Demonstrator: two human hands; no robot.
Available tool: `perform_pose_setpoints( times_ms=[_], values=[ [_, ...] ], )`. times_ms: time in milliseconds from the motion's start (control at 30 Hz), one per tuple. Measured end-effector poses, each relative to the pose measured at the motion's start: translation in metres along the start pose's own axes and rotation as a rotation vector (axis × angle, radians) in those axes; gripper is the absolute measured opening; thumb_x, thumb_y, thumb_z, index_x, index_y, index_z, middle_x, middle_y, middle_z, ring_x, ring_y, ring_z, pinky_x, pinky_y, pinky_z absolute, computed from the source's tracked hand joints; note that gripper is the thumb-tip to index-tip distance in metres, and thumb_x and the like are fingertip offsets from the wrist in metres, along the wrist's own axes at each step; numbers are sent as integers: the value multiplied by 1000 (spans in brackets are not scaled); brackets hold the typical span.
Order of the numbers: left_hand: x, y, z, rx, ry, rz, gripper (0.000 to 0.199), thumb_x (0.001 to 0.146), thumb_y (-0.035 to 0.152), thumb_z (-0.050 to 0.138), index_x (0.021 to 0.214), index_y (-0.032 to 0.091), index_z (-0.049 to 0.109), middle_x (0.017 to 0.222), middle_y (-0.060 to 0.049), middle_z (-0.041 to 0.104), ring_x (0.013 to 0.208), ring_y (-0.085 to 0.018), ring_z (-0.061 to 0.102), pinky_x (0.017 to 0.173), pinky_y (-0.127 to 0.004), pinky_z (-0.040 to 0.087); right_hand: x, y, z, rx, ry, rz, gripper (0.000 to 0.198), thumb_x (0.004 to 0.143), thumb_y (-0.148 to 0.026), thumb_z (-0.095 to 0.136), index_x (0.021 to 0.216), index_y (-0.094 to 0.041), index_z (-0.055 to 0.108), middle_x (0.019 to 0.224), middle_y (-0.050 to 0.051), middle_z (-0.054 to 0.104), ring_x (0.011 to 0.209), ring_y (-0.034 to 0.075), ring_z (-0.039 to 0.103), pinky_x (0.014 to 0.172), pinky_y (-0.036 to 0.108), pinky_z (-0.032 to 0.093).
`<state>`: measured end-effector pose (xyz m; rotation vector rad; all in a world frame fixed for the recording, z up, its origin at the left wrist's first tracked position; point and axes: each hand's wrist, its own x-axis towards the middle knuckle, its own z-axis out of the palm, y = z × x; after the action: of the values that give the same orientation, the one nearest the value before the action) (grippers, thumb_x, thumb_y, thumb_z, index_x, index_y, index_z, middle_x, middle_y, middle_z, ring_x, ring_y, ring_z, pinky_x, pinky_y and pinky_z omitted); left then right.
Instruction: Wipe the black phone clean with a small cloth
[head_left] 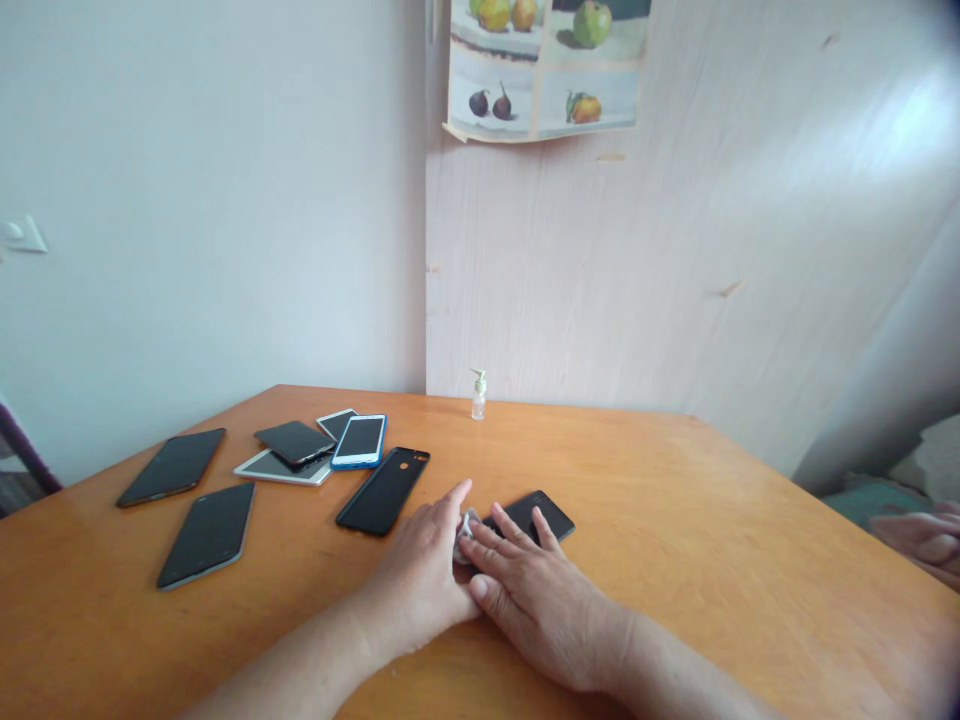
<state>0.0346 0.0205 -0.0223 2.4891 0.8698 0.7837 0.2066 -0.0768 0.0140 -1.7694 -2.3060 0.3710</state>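
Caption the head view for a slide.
Both hands, left hand and right hand, rest on a black smartphone on an orange wooden table.

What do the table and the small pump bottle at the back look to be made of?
Table: probably wood or wood-look laminate, orange-brown and semi-glossy, with faint grain and soft reflections. Pump bottle: apparently clear plastic, see-through body with a white pump top.

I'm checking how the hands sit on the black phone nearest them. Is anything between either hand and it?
Yes. A small crumpled grey-white cloth lies between the left hand and the near end of the black phone. The right hand has its fingertips directly on the phone's face, with nothing visible between.
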Motion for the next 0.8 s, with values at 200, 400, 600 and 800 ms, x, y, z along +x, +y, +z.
perform_pose_setpoints(
  times_ms=[200,400,600,800],
  values=[
    [0,5,-4,4,-14,-33,101,59,28,78,146,21,27,113,-8,61,107,-29,57,99,-45,43,3,39,-6,-163,104,389,53,102,-46,21,150,-28,35,158,2,29,148,34,7,110,74,1],
    [0,5,-5,1,-32,-17,100,61,33,78,146,16,28,113,-11,62,107,-30,57,98,-44,44,-10,-1,-5,-2,-6,47,55,102,-54,17,153,-34,26,159,-2,24,149,29,8,113,70,3],
    [0,7,-7,11,-31,-25,99,61,32,79,146,20,29,115,-10,62,109,-29,57,100,-45,43,-12,25,-8,-137,41,265,56,102,-50,20,151,-27,32,159,1,24,148,34,8,110,74,2],
    [1,12,-12,19,-65,-34,96,61,36,81,143,18,35,119,-11,61,111,-31,57,101,-46,42,-21,17,-12,-112,-4,233,56,101,-50,26,152,-27,31,159,3,24,148,33,7,112,71,2]
  ],
)
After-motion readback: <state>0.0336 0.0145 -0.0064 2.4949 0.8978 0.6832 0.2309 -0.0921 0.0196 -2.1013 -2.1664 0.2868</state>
